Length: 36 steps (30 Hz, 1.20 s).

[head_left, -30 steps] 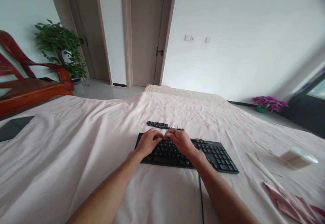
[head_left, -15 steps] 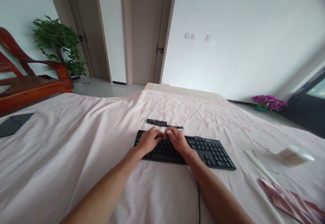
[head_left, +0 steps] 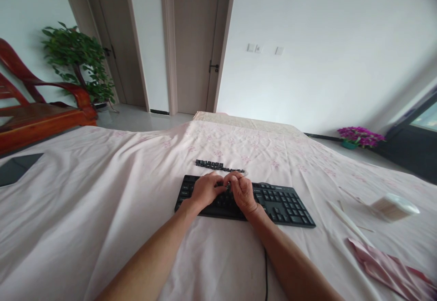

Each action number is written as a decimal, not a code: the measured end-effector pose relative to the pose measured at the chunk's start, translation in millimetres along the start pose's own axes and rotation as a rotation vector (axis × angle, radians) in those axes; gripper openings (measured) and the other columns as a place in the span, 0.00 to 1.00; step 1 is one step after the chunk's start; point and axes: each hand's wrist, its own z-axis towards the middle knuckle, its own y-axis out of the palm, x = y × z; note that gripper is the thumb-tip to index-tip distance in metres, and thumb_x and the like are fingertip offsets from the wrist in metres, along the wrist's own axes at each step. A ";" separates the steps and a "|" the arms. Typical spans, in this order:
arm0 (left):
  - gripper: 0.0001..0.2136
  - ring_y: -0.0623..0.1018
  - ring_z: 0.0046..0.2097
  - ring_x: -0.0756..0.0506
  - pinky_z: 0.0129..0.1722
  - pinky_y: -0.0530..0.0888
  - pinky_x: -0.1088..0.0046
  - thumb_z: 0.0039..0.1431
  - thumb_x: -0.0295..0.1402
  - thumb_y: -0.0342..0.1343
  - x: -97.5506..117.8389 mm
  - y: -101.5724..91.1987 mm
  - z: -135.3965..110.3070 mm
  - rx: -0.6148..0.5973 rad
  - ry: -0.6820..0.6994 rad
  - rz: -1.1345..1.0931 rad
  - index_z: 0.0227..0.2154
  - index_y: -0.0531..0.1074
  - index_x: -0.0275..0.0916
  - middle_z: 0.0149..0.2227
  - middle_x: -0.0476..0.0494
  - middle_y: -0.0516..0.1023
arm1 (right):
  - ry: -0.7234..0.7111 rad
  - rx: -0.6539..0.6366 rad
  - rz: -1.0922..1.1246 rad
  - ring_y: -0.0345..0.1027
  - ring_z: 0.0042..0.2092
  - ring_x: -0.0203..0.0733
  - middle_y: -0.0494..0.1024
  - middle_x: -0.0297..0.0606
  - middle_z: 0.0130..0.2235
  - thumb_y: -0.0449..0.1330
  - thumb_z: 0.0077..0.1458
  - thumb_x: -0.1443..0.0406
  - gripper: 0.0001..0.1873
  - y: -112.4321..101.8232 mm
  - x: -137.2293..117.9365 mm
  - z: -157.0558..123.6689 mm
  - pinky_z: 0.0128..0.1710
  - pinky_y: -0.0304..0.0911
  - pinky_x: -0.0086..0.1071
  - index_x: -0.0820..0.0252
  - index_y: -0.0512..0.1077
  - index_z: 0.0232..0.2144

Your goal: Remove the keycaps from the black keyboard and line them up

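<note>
A black computer keyboard (head_left: 285, 207) lies on the pink cloth, both my hands over its middle. My left hand (head_left: 207, 191) has its fingers pinched together above the keys; whatever is between them is too small to make out. Closed beside it, my right hand (head_left: 243, 193) grips a thin wire keycap puller (head_left: 245, 173), whose loop juts out past the knuckles. The fingertips of both hands nearly meet and cover the keys beneath. Behind the keyboard, several loose black keycaps (head_left: 209, 164) stand in rows.
Cotton swabs in a clear pack (head_left: 395, 207) lie at right, near a white stick (head_left: 350, 221) and a folded pink cloth (head_left: 387, 264). A dark flat tablet-like object (head_left: 18, 169) rests at left. The keyboard cable (head_left: 266, 273) runs toward me.
My right hand has curled and turned, so less of the wire loop shows. My left hand has shifted slightly right. The keyboard's left end has come a little nearer to me.
</note>
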 end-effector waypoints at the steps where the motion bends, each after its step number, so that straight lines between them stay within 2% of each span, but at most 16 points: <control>1: 0.04 0.73 0.34 0.47 0.32 0.63 0.75 0.51 0.37 0.60 0.3 -0.3 -0.6 0.004 0.008 0.001 0.29 0.75 0.44 0.30 0.51 0.74 | 0.004 0.024 -0.004 0.67 0.30 0.38 0.73 0.36 0.28 0.44 0.64 0.58 0.22 -0.3 -1.0 -0.1 0.36 0.63 0.30 0.59 0.71 0.25; 6: 0.05 0.75 0.36 0.47 0.36 0.67 0.74 0.52 0.33 0.58 -0.4 -0.8 -0.7 0.031 -0.030 -0.082 0.33 0.75 0.44 0.32 0.51 0.77 | -0.015 -0.002 -0.055 0.68 0.33 0.39 0.76 0.37 0.33 0.45 0.63 0.59 0.20 -0.7 -3.5 0.8 0.38 0.63 0.32 0.57 0.73 0.29; 9: 0.15 0.77 0.37 0.48 0.40 0.69 0.74 0.50 0.27 0.59 -2.7 0.9 -0.2 0.070 -0.089 -0.187 0.42 0.73 0.47 0.34 0.52 0.79 | 0.002 0.066 -0.159 0.69 0.36 0.40 0.77 0.38 0.36 0.44 0.64 0.60 0.19 -2.1 -3.6 1.5 0.41 0.62 0.32 0.57 0.74 0.34; 12: 0.21 0.78 0.37 0.49 0.42 0.71 0.74 0.48 0.23 0.59 -5.9 3.3 0.2 0.116 -0.114 -0.256 0.46 0.71 0.47 0.35 0.53 0.79 | 0.004 0.130 -0.346 0.69 0.40 0.40 0.78 0.37 0.39 0.43 0.64 0.62 0.19 -3.9 -4.8 2.5 0.45 0.58 0.33 0.57 0.74 0.38; 17: 0.24 0.78 0.37 0.50 0.43 0.73 0.73 0.46 0.20 0.59 -10.7 6.3 1.7 0.141 -0.123 -0.378 0.48 0.68 0.45 0.35 0.52 0.79 | -0.104 0.039 -0.629 0.64 0.45 0.45 0.78 0.38 0.38 0.49 0.63 0.64 0.14 -2.5 -8.8 3.8 0.49 0.51 0.37 0.54 0.73 0.44; 21: 0.27 0.78 0.36 0.51 0.42 0.73 0.73 0.45 0.20 0.58 -14.3 7.5 3.6 0.167 -0.133 -0.501 0.51 0.66 0.44 0.35 0.51 0.79 | -0.182 -0.053 -0.732 0.63 0.43 0.46 0.77 0.40 0.36 0.51 0.62 0.66 0.15 0.8 -6.8 4.7 0.45 0.53 0.37 0.53 0.71 0.48; 24: 0.28 0.78 0.36 0.50 0.40 0.74 0.73 0.46 0.21 0.59 -16.4 7.6 4.8 0.193 -0.148 -0.589 0.52 0.64 0.42 0.35 0.49 0.79 | -0.188 -0.079 -0.769 0.63 0.39 0.45 0.75 0.40 0.35 0.50 0.63 0.64 0.13 2.4 -3.7 6.1 0.40 0.54 0.35 0.52 0.73 0.45; 29: 0.28 0.78 0.36 0.49 0.42 0.75 0.72 0.46 0.22 0.59 -17.0 5.4 6.4 0.199 -0.159 -0.700 0.53 0.64 0.40 0.35 0.48 0.79 | -0.123 -0.056 -0.712 0.65 0.39 0.43 0.75 0.39 0.34 0.51 0.63 0.60 0.12 3.0 -1.2 8.2 0.39 0.57 0.32 0.55 0.73 0.33; 33: 0.27 0.78 0.36 0.49 0.41 0.75 0.72 0.47 0.26 0.61 -16.1 3.7 6.8 0.213 -0.173 -0.751 0.52 0.64 0.38 0.35 0.47 0.79 | -0.095 -0.066 -0.673 0.67 0.39 0.42 0.75 0.38 0.34 0.53 0.62 0.59 0.11 3.2 0.4 8.0 0.37 0.57 0.30 0.55 0.72 0.32; 36: 0.26 0.78 0.35 0.49 0.40 0.75 0.72 0.46 0.25 0.60 -16.0 3.7 6.6 0.220 -0.175 -0.752 0.51 0.65 0.38 0.34 0.47 0.78 | -0.061 -0.078 -0.662 0.68 0.39 0.42 0.76 0.37 0.34 0.53 0.61 0.59 0.10 3.7 2.2 8.3 0.36 0.57 0.30 0.54 0.72 0.33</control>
